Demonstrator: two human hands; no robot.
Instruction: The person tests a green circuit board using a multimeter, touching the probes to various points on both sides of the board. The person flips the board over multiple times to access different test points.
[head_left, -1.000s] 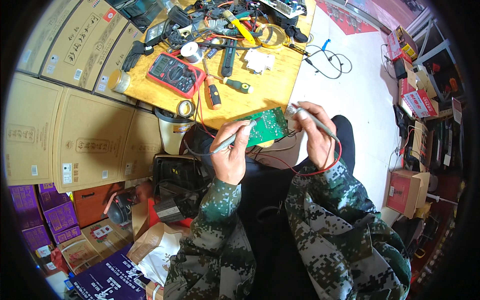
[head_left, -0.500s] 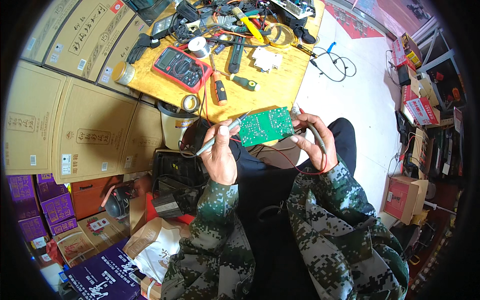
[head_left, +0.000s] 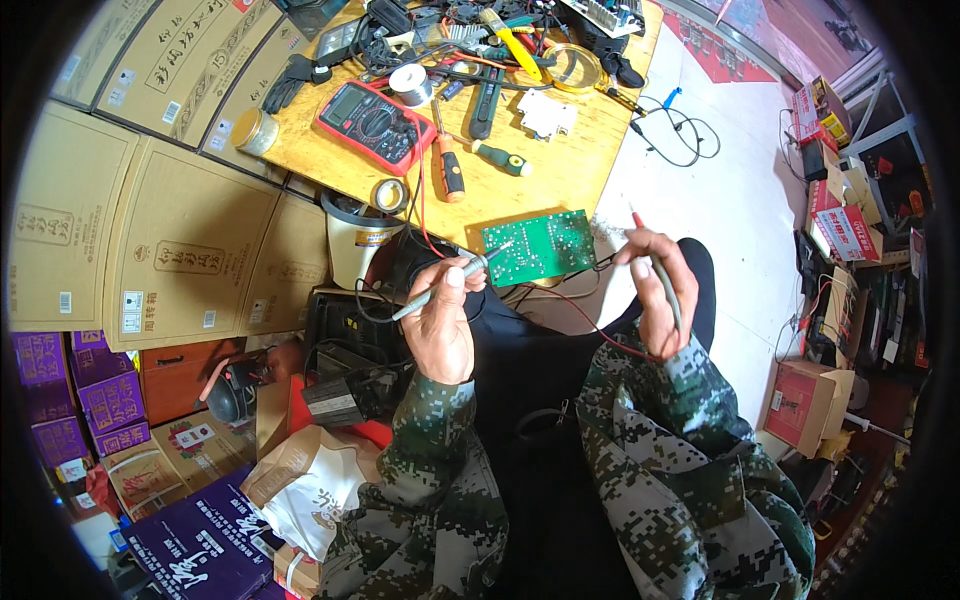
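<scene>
A green circuit board (head_left: 540,262), solder side facing up, is held out just beyond the table's near edge. My left hand (head_left: 440,335) pinches a grey test probe (head_left: 418,303), its metal tip over the board's left part. Fingers of that same hand seem to support the board's lower left corner, though the grip is partly hidden. To the right of the board, apart from it, my right hand (head_left: 660,295) is closed on a second test probe (head_left: 637,217) with a red tip and grey handle. A red multimeter (head_left: 375,125) lies on the table, leads running toward my hands.
On the wooden table (head_left: 300,150) lie screwdrivers (head_left: 451,170), a tape roll (head_left: 389,195), a solder spool (head_left: 410,84) and a heap of tools and cables. Cardboard boxes (head_left: 200,240) stack up at left. A bin (head_left: 352,245) stands below the table edge.
My right hand has let go of the board's right edge and drawn away to the right, its red probe tip now showing. The left probe tip has moved inward over the board.
</scene>
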